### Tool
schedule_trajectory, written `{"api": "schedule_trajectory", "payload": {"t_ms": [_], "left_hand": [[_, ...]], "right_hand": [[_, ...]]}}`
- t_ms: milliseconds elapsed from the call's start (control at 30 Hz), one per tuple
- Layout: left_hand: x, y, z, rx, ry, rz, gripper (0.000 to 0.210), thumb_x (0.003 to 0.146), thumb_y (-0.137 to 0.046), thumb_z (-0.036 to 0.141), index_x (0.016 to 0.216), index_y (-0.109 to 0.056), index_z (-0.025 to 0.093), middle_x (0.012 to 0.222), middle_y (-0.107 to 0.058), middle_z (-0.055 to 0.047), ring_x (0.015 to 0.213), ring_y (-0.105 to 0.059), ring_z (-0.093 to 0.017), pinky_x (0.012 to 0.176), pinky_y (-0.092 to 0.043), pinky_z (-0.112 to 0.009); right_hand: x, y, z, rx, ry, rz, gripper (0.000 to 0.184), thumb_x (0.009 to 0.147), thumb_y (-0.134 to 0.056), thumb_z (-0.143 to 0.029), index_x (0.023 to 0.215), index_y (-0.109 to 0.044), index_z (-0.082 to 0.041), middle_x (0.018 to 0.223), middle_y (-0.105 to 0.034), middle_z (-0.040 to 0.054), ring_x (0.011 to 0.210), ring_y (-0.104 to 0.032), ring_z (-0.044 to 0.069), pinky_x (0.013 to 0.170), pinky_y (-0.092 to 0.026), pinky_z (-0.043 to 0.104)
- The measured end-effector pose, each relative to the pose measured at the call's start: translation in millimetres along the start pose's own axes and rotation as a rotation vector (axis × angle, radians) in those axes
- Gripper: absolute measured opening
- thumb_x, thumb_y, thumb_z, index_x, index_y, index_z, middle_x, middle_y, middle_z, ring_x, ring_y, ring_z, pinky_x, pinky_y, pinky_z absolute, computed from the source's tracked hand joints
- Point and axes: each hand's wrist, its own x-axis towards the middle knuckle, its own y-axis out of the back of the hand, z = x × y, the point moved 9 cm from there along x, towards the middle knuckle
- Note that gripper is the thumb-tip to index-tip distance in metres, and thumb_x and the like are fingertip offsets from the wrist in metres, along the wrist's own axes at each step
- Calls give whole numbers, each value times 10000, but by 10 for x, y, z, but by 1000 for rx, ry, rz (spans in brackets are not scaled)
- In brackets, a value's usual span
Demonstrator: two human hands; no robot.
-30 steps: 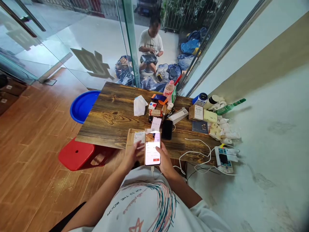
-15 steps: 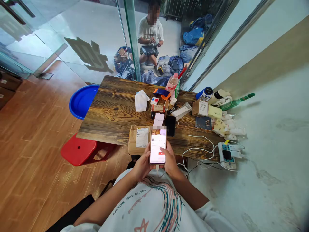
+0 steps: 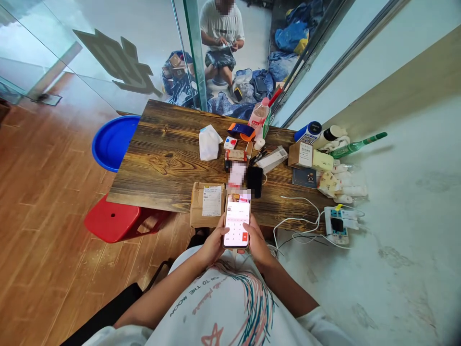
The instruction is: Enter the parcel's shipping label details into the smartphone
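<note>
A smartphone with a lit screen is held upright near my lap, just past the table's near edge. Its lower half shows a number keypad with a red key. My left hand wraps round its left side, thumb at the screen's edge. My right hand grips the right side, its thumb over the keypad. A white cable hangs from the phone's bottom. Just beyond lie a second phone with a pale, partly blurred screen and a dark phone. Left of the held phone is a cardboard parcel with a white label.
The wooden table carries a tissue pack, a pink-capped bottle and a small carton. White cables run to a power strip. A red stool and blue basin stand left. Behind glass a person sits.
The held phone's screen has switched from a page with a red button to a number keypad. My left thumb now lies at the screen edge. The view has shifted slightly.
</note>
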Motion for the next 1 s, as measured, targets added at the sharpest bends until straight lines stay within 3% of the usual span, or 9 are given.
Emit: {"api": "schedule_trajectory", "payload": {"t_ms": [167,333,500,667,833,1000], "left_hand": [[-40,-37,80,4,11,-25,750,749,-515,327,1463,-285,357,1331,-573,-21,1085,-607,-301,834,-545,-453],[-50,-2,122,23,-52,13,768,710,-513,301,1454,-322,334,1328,-578,-20,1110,-592,-310,848,-541,-447],[-27,65,95,88,-87,88,727,764,-534,351,1457,-318,323,1314,-590,-24,1137,-574,-320,884,-522,-452],[-37,110,90,128,-130,127,729,766,-547,348,1459,-329,296,1287,-609,-31,1135,-570,-326,896,-508,-443],[-68,88,85,114,-125,143,708,782,-552,342,1454,-343,264,1249,-629,-59,1036,-620,-294,823,-529,-401],[-90,59,130,136,-145,194,709,797,-580,330,1456,-337,234,1230,-638,-86,1017,-628,-267,802,-516,-345]], "right_hand": [[2,-78,-19,16,-10,-93,449,753,-572,-234,1202,-545,-234,1061,-710,31,872,-666,213,650,-531,290],[-9,-149,-125,-24,53,-45,406,778,-575,-231,1182,-548,-222,1078,-704,31,886,-660,204,697,-539,292],[-22,-175,-130,-56,66,-10,424,816,-581,-272,1232,-513,-231,1032,-709,34,809,-666,192,662,-546,291],[-65,-163,-128,-111,106,17,370,798,-672,-313,1135,-541,-230,1036,-703,41,836,-661,190,709,-547,300],[-85,-159,-75,-87,87,4,350,808,-659,-355,1113,-542,-232,938,-714,24,707,-650,164,622,-540,274],[-82,-159,-53,-103,76,-3,400,805,-660,-353,1161,-519,-240,996,-715,36,650,-645,147,537,-521,244]]}}
